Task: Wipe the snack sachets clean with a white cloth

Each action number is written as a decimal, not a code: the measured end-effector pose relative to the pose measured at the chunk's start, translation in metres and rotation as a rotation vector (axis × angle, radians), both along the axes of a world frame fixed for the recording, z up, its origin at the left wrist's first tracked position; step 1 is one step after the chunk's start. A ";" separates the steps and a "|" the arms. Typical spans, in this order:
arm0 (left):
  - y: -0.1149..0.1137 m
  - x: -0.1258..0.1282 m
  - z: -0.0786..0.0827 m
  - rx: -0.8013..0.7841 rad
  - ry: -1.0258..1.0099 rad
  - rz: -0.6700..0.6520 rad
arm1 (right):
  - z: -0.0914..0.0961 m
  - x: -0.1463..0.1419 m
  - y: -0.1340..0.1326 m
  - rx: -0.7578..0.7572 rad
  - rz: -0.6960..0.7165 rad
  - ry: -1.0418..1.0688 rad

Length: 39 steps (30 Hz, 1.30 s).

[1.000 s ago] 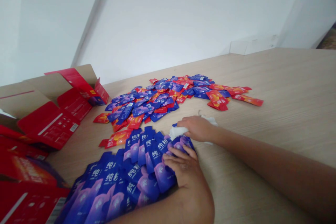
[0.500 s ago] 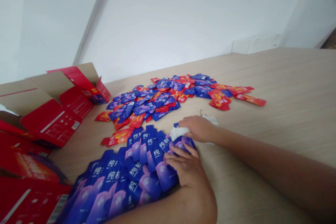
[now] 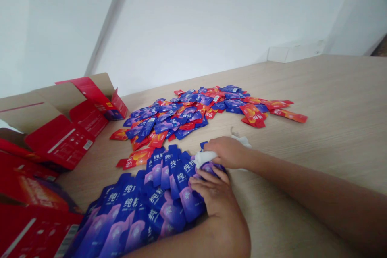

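Under the outspread left grip [image 3: 211, 191] lies a flat blue-and-purple pouch [image 3: 207, 166], the right grip [image 3: 225, 151] clutching crumpled white cloth [image 3: 204, 158].

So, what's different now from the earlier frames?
The right hand has shifted slightly toward the person, bringing the white cloth a little farther down over a blue-purple pouch. Nothing was newly grasped or let go. The left hand stays spread at that pouch; the mixed sachet pile and red boxes look unchanged.

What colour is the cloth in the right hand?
The cloth is white, clearest in head view.
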State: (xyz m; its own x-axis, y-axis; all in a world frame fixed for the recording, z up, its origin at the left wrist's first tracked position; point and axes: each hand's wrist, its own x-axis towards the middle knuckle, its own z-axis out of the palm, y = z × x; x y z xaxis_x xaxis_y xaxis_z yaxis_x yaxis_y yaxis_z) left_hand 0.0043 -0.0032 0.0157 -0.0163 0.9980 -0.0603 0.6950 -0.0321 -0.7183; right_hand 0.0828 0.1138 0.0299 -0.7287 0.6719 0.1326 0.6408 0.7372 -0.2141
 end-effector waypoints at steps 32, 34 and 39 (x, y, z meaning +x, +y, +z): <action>-0.002 0.000 -0.001 0.089 -0.180 -0.004 | 0.002 0.004 0.003 0.016 -0.063 -0.023; -0.001 0.000 -0.004 0.113 -0.157 -0.008 | 0.002 0.010 0.009 0.020 -0.125 -0.041; -0.001 0.001 -0.007 0.121 -0.139 -0.004 | 0.011 0.009 0.000 0.020 -0.030 0.042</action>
State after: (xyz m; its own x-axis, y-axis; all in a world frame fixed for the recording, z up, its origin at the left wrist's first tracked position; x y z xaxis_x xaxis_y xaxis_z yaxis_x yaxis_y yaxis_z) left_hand 0.0051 -0.0040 0.0089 -0.0126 0.9982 0.0583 0.7878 0.0459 -0.6142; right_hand 0.0916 0.1141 0.0411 -0.7021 0.6899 0.1760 0.6532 0.7225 -0.2265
